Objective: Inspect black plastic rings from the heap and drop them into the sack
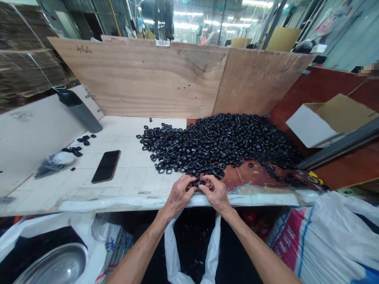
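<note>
Both hands meet at the front edge of the workbench (142,187), just before a wide pile of small black ring-shaped parts (225,138). My left hand (180,193) has its thumb and fingers closed on a small black ring (195,183). In my right hand (217,192), a small black cap-like part (202,182) is pinched between thumb and forefinger. The two parts are close together; whether they touch is too small to tell. Below the hands, an open white bag (171,252) holds many small black pieces.
A phone (106,166), a dark bottle (79,111) and a plastic bag (55,163) lie on the left. Wooden boards (148,79) wall the bench's back. An open carton (314,125) sits at right above a metal bar (340,148). Woven sacks (334,236) and a metal bowl (56,266) flank below.
</note>
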Demonstrator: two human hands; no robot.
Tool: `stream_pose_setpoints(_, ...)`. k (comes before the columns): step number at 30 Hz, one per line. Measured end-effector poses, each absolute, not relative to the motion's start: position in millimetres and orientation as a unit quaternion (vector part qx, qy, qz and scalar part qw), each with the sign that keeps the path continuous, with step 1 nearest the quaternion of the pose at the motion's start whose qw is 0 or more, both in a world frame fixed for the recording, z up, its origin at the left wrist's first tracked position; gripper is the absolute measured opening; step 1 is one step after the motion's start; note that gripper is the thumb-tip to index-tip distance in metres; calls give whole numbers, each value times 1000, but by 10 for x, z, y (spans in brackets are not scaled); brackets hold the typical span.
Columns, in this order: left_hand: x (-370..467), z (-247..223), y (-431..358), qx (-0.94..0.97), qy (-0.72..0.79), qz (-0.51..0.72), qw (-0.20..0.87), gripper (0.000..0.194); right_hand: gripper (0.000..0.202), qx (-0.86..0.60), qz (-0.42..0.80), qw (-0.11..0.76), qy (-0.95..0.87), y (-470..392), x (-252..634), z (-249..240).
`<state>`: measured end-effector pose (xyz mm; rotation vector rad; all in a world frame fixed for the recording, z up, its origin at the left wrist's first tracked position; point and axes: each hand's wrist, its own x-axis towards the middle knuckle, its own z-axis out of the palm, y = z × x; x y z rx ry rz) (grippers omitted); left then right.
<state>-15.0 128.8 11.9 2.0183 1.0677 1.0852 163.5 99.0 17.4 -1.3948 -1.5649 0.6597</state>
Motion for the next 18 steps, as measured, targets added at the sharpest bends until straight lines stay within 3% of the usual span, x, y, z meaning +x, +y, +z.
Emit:
stream_pose_setpoints(7,-188,158,1280,719,393,436,373,26,24,-539,396,510,-541,932,1518,181)
stream_pose_setpoints(13,-195,181,1256,706,387,438,400,27,18,-551,319,503,-584,910,1495,217)
stream_pose_setpoints(18,-193,170,1230,606,397,452,520,32,17,-527,326,495,-608,912,1489,255)
